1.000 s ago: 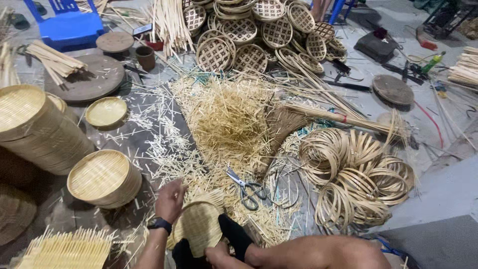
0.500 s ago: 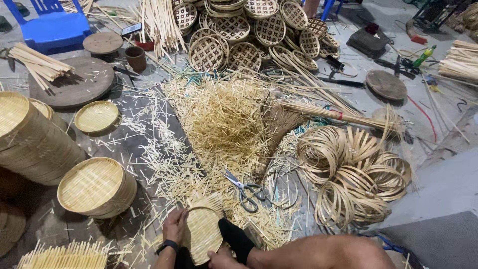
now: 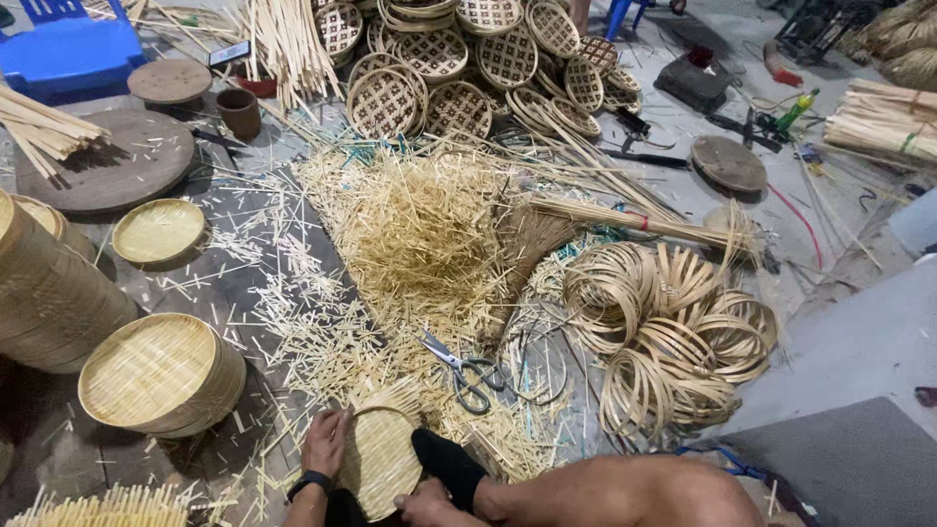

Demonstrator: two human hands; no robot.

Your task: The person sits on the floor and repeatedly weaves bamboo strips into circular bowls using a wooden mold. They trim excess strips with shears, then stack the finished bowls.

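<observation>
I am watching the left hand [image 3: 325,441] pressing flat against the left edge of a small woven tray [image 3: 381,461], fingers spread and curled over the rim, while the right hand [image 3: 427,506] is gripping the lower right edge; it is half cut off by the frame, so I cannot tell how tightly it is closing. The tray is sitting low on the floor [image 3: 859,342], between the person's leg [image 3: 605,493] and the heap of offcuts [image 3: 420,234], with loose strip ends fanning out along its top.

To do this well, I judge the left hand should be keeping the rim pinned so the weave is not springing apart, while the right is turning the tray a little at a time. The loose ends look stiff and splintery, so a firm, even hold matters more than speed. The scissors [image 3: 468,369] are lying just beyond the tray, within easy reach for trimming. Finished trays are stacked to the left in a stack [image 3: 161,376], well apart from the coiled hoops [image 3: 673,332] on the right.
</observation>
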